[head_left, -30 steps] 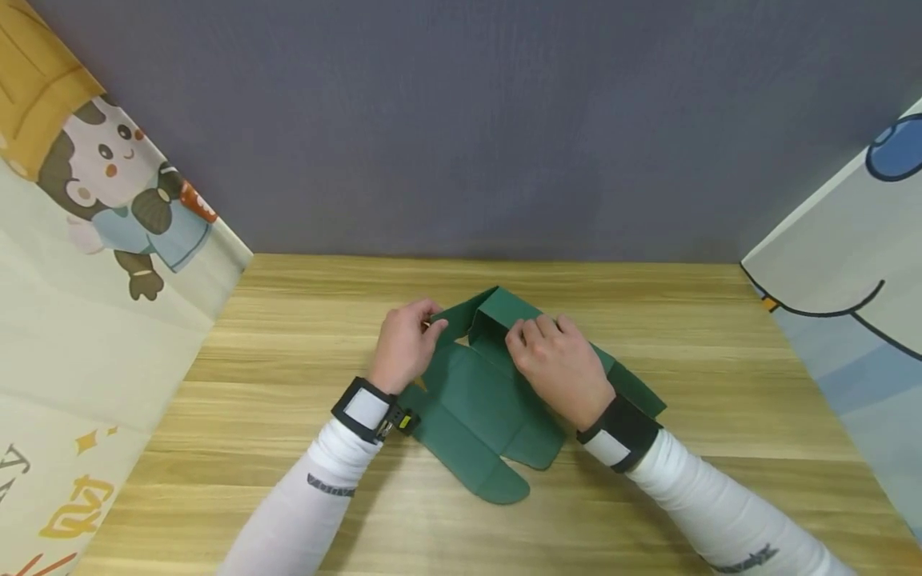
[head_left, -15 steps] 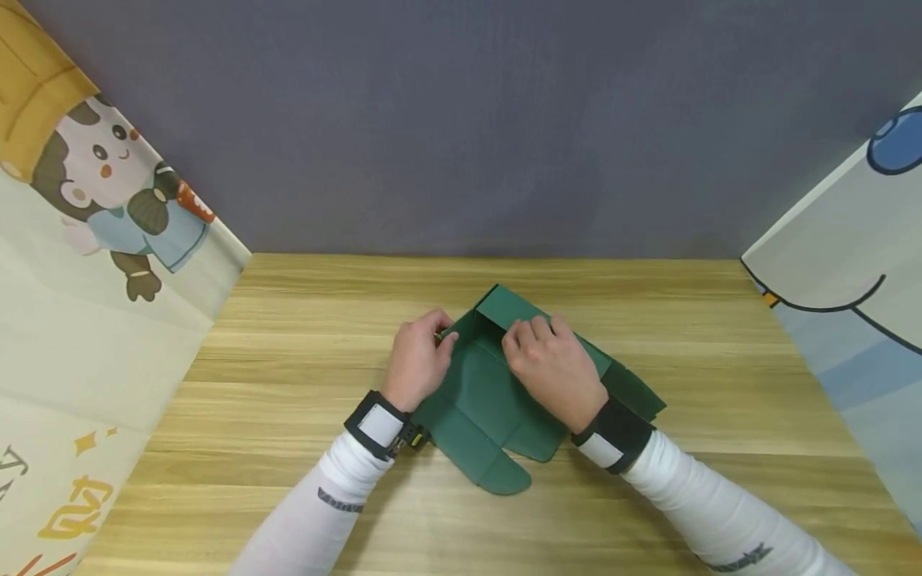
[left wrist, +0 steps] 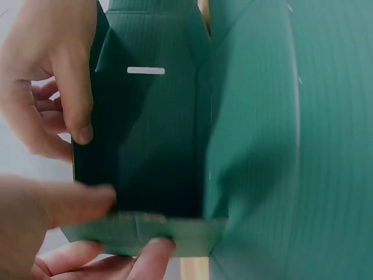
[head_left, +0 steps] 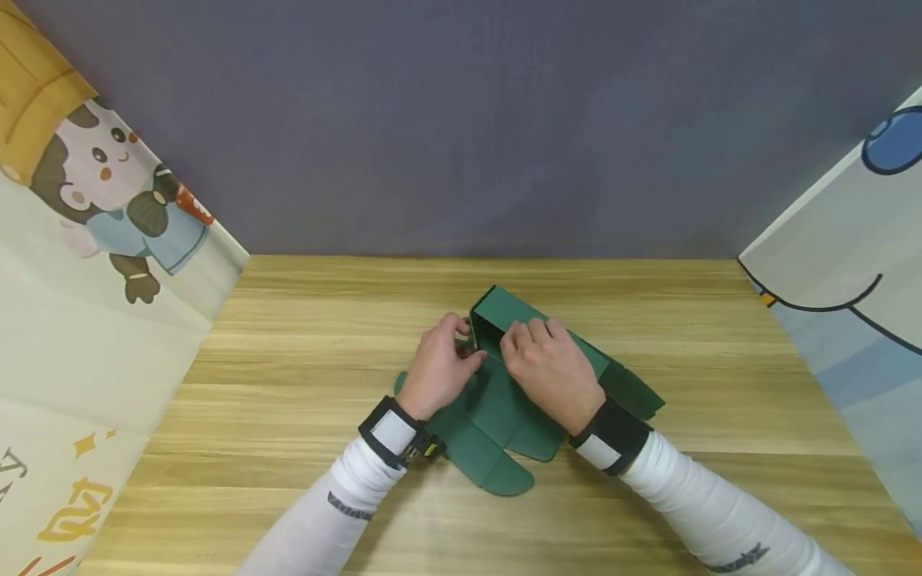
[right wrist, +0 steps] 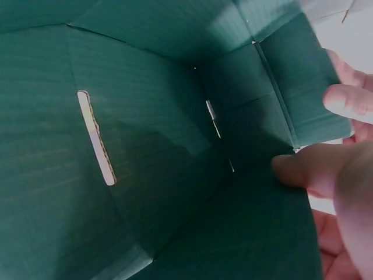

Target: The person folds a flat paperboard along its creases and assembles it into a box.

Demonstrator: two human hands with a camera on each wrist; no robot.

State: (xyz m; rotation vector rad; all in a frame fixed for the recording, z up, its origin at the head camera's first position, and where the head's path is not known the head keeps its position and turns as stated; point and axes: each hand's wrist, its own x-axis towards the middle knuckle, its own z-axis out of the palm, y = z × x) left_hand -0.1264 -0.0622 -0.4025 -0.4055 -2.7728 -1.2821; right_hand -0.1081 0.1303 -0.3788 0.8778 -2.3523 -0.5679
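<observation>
A green cardboard box (head_left: 497,400), partly folded, lies at an angle on the table. Its back wall stands up with a panel bent over the top, and a rounded flap spreads toward the front. My left hand (head_left: 439,368) pinches the end flap (left wrist: 140,233) at the left corner, thumb inside and fingers outside. At the folded wall's upper edge, my right hand (head_left: 553,372) grips the cardboard, its thumb (right wrist: 291,169) on the inner face. The right wrist view shows a pale slot (right wrist: 98,140) in a green panel.
The wooden table (head_left: 288,336) extends around the box to a dark grey back wall (head_left: 461,128). Light side panels with cartoon prints (head_left: 137,200) border it at left and right. A loose end flap (head_left: 634,390) sticks out beyond the right hand.
My left hand has moved right and inward, turning the end flap in toward the folded wall's left end. My right hand has stayed almost in place on the wall.
</observation>
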